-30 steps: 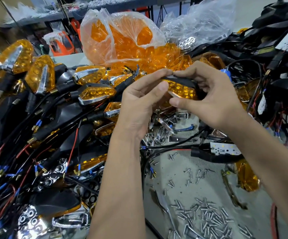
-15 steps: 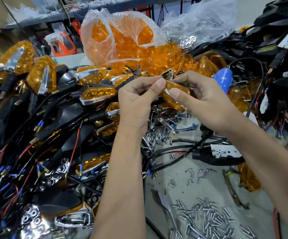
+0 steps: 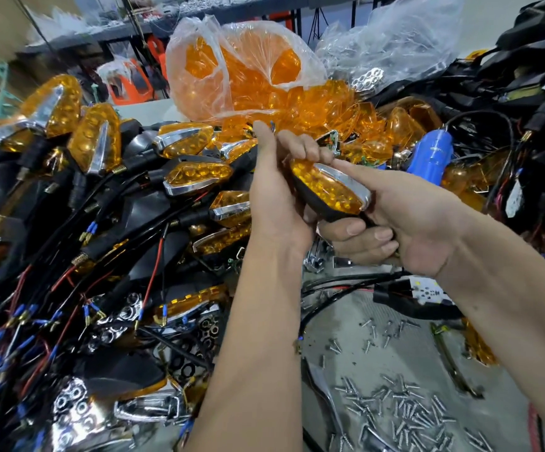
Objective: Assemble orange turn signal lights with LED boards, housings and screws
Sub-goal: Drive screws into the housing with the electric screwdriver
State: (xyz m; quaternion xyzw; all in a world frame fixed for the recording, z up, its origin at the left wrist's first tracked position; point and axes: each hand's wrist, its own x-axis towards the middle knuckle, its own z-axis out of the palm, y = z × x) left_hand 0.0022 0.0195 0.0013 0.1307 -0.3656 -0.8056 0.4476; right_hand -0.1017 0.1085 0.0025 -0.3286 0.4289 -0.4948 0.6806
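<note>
I am holding the turn signal light [image 3: 328,190] tight in my left hand [image 3: 280,203] and right hand [image 3: 404,223], above the screws [image 3: 404,409] on the worktop [image 3: 395,363].

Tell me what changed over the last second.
The signal light was turned lens-up, chrome trim showing. The right hand shifted to grip its black underside, and the left hand moved alongside, fingers over its far end. Both hands still hold it; the screws lie unmoved.

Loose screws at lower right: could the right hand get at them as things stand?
Probably not yet: the right hand grips the turn signal. The screws lie uncovered below it, so once freed the way looks open.
</note>
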